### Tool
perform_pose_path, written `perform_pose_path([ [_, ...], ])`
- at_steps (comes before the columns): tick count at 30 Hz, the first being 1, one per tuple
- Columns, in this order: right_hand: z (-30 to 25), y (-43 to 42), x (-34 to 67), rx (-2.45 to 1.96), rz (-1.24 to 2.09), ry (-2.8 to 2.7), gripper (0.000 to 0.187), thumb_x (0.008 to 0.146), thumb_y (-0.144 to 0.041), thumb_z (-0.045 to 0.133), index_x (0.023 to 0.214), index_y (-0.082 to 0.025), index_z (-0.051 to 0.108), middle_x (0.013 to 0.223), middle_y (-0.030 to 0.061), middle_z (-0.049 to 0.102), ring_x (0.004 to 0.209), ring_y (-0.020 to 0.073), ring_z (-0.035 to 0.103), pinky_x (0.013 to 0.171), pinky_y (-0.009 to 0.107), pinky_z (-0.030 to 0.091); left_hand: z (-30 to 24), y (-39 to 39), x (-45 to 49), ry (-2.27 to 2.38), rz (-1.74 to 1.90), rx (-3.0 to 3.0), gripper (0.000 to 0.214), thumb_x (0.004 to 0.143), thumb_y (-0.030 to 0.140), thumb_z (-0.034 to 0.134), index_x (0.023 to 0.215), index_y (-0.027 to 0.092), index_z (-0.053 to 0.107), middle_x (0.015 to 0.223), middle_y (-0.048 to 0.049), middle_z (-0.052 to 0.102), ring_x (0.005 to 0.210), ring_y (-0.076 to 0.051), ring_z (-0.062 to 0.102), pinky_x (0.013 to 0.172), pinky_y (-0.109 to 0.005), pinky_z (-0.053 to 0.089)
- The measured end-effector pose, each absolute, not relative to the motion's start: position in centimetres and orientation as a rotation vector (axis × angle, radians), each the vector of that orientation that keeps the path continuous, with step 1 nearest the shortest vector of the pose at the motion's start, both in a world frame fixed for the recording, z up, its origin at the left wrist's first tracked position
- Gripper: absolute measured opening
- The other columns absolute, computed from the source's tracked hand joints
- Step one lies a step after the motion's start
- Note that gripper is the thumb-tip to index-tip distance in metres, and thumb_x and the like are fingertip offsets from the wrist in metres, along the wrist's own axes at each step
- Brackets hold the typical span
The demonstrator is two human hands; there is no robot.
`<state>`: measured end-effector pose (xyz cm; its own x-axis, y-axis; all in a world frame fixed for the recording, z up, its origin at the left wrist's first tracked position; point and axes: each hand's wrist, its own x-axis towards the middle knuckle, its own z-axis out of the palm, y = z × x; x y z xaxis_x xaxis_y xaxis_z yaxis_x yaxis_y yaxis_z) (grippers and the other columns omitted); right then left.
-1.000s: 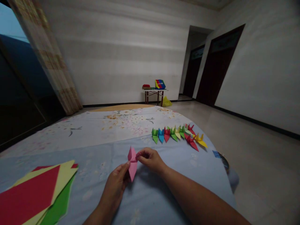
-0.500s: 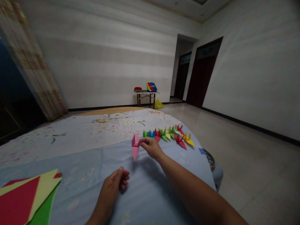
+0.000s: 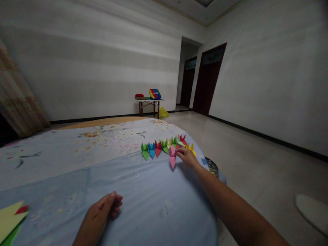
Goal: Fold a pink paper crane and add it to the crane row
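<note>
My right hand (image 3: 187, 156) reaches far forward and pinches a pink folded paper figure (image 3: 172, 157), holding it just in front of a row of several coloured folded paper figures (image 3: 159, 147) on the pale blue cloth (image 3: 143, 191). The pink figure's point hangs down toward the cloth. My left hand (image 3: 101, 213) rests on the cloth near me with its fingers loosely curled and nothing in it. A corner of the stacked coloured paper sheets (image 3: 10, 218) shows at the lower left.
The cloth covers a round table whose edge curves off to the right above a tiled floor. A round patterned object (image 3: 211, 165) sits just past the table edge. A small table (image 3: 148, 102) with coloured things stands by the far wall. Dark doors (image 3: 207, 80) are at the right.
My right hand has carried the pink figure forward and to the right, up to the row of figures. My left hand let go of it and dropped back onto the cloth. The view swung right.
</note>
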<state>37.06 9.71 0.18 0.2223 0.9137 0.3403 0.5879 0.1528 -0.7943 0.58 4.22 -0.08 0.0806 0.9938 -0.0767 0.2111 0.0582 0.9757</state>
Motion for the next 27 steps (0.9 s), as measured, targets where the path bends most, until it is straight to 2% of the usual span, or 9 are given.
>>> perform_pose_path([
  [7,0.0,10.7,38.3,-1.645,0.380,-1.527,0.016,0.074,-0.020,0.052,0.077,-0.017,0.067,0.075,0.0016,0.066,0.071,0.0146,0.058,0.065,0.023,0.040,-0.5,4.5,0.3,1.358,0.929,1.436,0.055,0.063,0.069,0.053,0.069,0.016,0.068,0.067,-0.0056,0.069,0.060,-0.020,0.062,0.062,-0.029,0.052],
  [13,-0.3,10.7,38.7,-1.731,0.317,-1.516,0.013,0.072,-0.017,0.053,0.072,-0.017,0.066,0.069,0.0004,0.063,0.066,0.0134,0.054,0.061,0.022,0.036,-0.5,4.6,0.4,1.391,0.935,1.412,0.057,0.058,0.071,0.056,0.069,0.016,0.068,0.067,-0.0062,0.070,0.060,-0.021,0.063,0.060,-0.029,0.054],
  [27,-0.6,11.3,38.8,-1.753,0.303,-1.503,0.017,0.073,-0.019,0.053,0.081,-0.018,0.067,0.075,0.0011,0.065,0.070,0.0139,0.056,0.063,0.022,0.038,-0.9,4.6,0.3,1.323,0.950,1.381,0.056,0.058,0.070,0.058,0.071,0.016,0.069,0.072,-0.0066,0.071,0.065,-0.022,0.066,0.063,-0.029,0.056],
])
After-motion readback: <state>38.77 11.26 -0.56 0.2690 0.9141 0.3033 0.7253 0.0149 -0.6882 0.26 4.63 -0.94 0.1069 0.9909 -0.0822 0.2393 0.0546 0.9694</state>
